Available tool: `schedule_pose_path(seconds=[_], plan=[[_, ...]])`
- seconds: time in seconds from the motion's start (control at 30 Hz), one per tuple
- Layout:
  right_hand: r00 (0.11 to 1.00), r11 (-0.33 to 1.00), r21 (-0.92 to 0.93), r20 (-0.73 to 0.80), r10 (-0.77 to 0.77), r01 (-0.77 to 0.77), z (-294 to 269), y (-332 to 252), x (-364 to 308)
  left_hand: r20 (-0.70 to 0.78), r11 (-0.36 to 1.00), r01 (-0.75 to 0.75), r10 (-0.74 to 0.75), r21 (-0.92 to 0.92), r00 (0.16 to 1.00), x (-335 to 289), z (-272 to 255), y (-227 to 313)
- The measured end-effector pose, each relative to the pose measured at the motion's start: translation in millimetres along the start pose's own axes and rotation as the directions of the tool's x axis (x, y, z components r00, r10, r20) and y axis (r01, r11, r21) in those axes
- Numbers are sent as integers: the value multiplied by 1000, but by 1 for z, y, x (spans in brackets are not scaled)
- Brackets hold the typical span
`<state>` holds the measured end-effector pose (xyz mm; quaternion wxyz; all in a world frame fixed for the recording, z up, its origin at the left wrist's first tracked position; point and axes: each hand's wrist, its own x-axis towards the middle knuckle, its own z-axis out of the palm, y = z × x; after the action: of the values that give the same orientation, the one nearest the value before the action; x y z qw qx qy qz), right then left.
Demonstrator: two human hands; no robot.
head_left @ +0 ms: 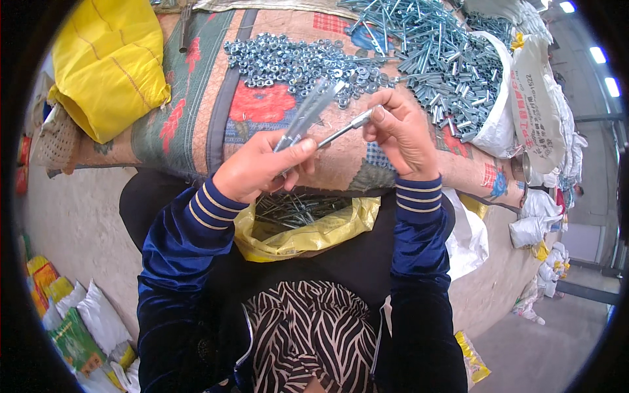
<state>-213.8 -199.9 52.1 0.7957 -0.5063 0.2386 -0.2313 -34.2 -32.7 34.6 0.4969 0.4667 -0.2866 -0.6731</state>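
My left hand (259,167) is closed round several long silvery bolts (306,112), blurred at their upper ends. From the same fingers one thin bolt (335,135) points toward my right hand (407,139). My right thumb and fingers pinch a short metal sleeve (361,120) at that bolt's far end. Beyond my hands, a pile of nuts (278,59) and washers lies on the patterned padded cloth (223,92). Loose sleeves (452,88) are heaped to the right, with long bolts (400,26) behind them. Below my hands, a yellow bag (308,245) in my lap holds finished-looking metal rods (291,208).
A yellow sack (114,62) lies at the far left, near a dark metal tube (185,29). White sacks (540,105) stand along the right side of the padded surface. More bags (98,321) rest on the floor at lower left. A small metal cup (522,168) sits at the right edge.
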Motion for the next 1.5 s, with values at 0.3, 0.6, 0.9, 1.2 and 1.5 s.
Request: schedule_pose_path(seconds=[0.3,0.6,0.9,1.2,1.5], plan=[[978,941,-330,166,129,-68,47,22,1,-283,991,-5,-35,-137,959,1,-4,-6],[720,-354,-910,392,-573,214,-95,37,70,-249,982,-103,61,-159,966,9,-11,0],[860,-8,-994,102,-500,113,-88,-4,23,-241,923,-189,110,-336,964,5,-15,5],[894,-36,-993,115,-434,111,-53,22,25,-207,921,-133,59,-367,976,12,-21,-5],[889,199,-978,-31,-457,68,-52,14,33,-203,909,-155,80,-387,976,14,-26,-2]])
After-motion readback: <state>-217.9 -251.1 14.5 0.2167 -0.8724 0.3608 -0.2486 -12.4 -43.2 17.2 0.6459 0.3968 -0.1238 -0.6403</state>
